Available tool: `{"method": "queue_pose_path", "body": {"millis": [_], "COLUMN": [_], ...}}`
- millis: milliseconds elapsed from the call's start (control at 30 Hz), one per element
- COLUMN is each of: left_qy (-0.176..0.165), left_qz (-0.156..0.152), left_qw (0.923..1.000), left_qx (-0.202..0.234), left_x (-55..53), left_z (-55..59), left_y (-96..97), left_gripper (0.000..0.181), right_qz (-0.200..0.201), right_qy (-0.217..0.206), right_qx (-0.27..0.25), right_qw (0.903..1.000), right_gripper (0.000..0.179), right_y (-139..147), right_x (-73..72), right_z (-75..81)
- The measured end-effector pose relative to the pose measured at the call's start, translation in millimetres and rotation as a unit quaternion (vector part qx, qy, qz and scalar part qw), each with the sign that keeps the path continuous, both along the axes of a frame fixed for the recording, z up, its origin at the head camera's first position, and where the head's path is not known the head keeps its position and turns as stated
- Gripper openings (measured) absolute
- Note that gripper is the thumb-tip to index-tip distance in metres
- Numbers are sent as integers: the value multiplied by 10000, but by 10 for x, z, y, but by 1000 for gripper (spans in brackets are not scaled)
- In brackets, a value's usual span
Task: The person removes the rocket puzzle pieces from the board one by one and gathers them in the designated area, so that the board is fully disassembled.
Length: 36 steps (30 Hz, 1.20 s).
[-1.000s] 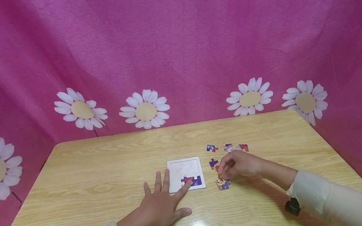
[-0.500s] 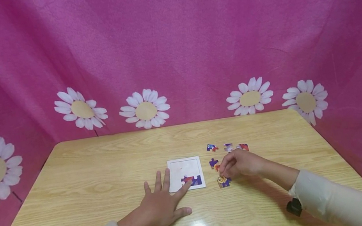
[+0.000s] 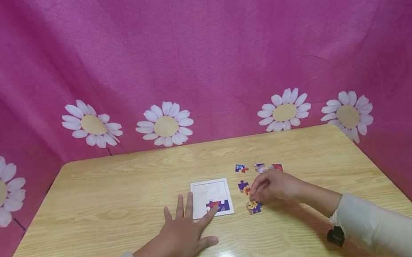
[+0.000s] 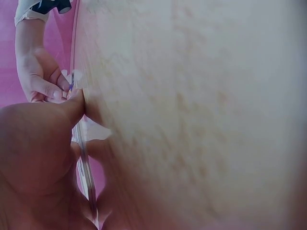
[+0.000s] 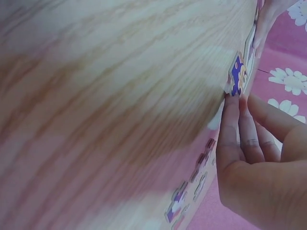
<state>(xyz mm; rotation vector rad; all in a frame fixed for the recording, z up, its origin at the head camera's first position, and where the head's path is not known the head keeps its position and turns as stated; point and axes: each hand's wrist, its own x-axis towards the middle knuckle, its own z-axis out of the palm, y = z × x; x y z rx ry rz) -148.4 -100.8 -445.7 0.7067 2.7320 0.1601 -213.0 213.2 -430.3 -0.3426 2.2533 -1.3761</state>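
My left hand (image 3: 182,235) lies spread, with its index fingertip on the purple-and-red puzzle pieces (image 3: 223,205) in the lower right of a white puzzle tray (image 3: 201,192). Between the thumb and fingertips of my right hand (image 3: 276,185) is the edge of a yellow-and-purple puzzle piece (image 3: 254,208), just right of the tray. The right wrist view shows this puzzle piece (image 5: 236,72) tilted at the fingertips of the right hand (image 5: 261,158). In the left wrist view, the left thumb (image 4: 72,108) stretches out low along the tabletop.
Beyond the right hand lie several loose puzzle pieces: a purple-and-orange piece (image 3: 244,186), a blue-and-red piece (image 3: 241,168), a white-and-purple piece (image 3: 259,167) and a red piece (image 3: 277,167), partly behind the hand. The wooden table (image 3: 119,191) meets a pink flowered curtain (image 3: 210,56).
The yellow-and-purple piece has shifted and turned a little at the right fingertips, the right hand moving only slightly. The left hand stays in place.
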Motion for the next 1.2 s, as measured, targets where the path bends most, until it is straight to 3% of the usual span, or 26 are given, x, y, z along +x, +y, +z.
{"method": "queue_pose_path", "body": {"millis": [267,500,700,933,1200], "left_qy": [-5,75,11,20,82], "left_qz": [-17,-16,-11,4,-8], "left_qw": [10000,10000,10000,10000,10000], "left_qx": [23,40,24,-21,-33], "left_x": [1,19,7,-2,-10], "left_z": [-5,21,-6,-35,-46], "left_y": [-10,-3,-10,-8,1], "left_gripper": [75,77,76,75,76], "right_qz": [30,68,-107,-78,64], "right_qy": [-131,4,-127,-113,201], "right_qx": [-241,-327,-389,-263,-51], "right_qw": [9996,9994,9991,9996,9998], "right_gripper": [12,13,12,13,13], "right_y": [33,49,18,-67,-212], "right_x": [-11,-11,-14,-18,-53], "right_z": [23,11,7,12,29]}}
